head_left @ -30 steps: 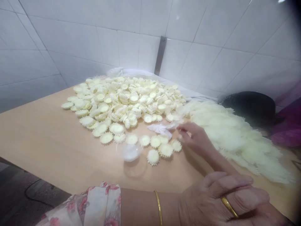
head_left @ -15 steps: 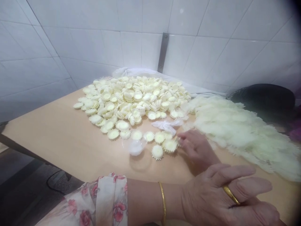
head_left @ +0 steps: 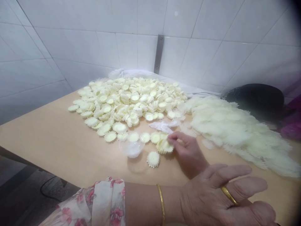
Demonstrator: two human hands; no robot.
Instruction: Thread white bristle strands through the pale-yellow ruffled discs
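My right hand [head_left: 189, 152] pinches the edge of a pale yellow flower-shaped disc [head_left: 164, 146] with a toothed rim, at the right end of a loose row of similar pieces. Nearer to me, my left hand [head_left: 216, 194] wears a gold ring; its fingers stretch to the right, apart, and I see nothing in them. A single toothed disc [head_left: 153, 159] lies on the table just left of my right hand. Beside it stands a small clear cup [head_left: 132, 150] with something white at its bottom. A crumpled white plastic scrap [head_left: 163, 126] lies just behind the held disc.
A large heap of cupped, toothed discs [head_left: 131, 97] covers the back of the wooden table [head_left: 56, 131]. To the right spreads a pile of thin, pale green petal sheets [head_left: 235, 131]. Behind that sits a dark rounded object [head_left: 256, 97]. A tiled wall [head_left: 82, 44] closes the back.
My right hand has moved left and now pinches a disc, which is tilted up. My left hand has hardly moved. The whole view has shifted slightly.
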